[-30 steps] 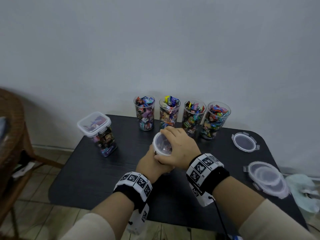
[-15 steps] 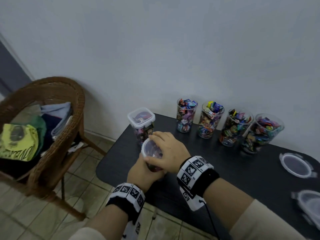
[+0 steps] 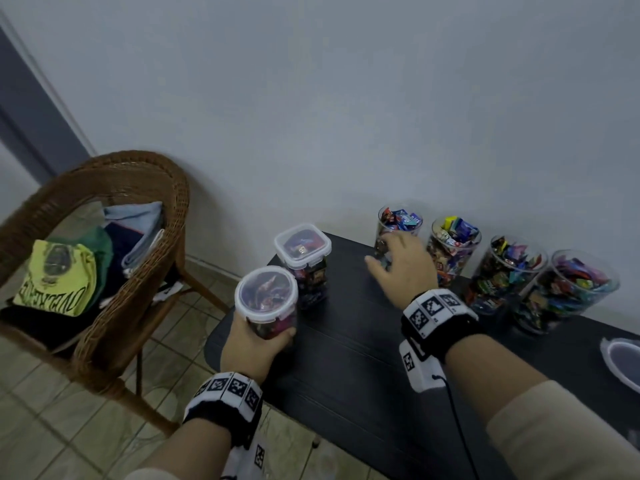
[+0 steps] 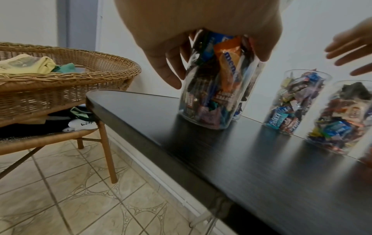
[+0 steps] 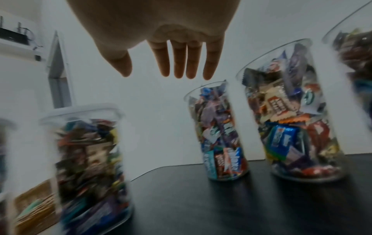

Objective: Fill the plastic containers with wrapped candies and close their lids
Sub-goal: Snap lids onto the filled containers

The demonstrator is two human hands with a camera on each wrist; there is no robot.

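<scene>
My left hand grips a round clear container full of wrapped candies, with its white-rimmed lid on. In the left wrist view the fingers curl round this container, whose base is at the tabletop near the left corner. Just behind it stands a square lidded container of candies. My right hand is open and holds nothing, fingers straight, in front of the leftmost open candy cup.
Three more open cups of candies line the wall on the black table. A loose lid lies at the right edge. A wicker chair with clothes stands left of the table.
My right hand has come off the round container's lid and moved right toward the cups. My left hand has carried the container left, beside the square one. The head view has swung left.
</scene>
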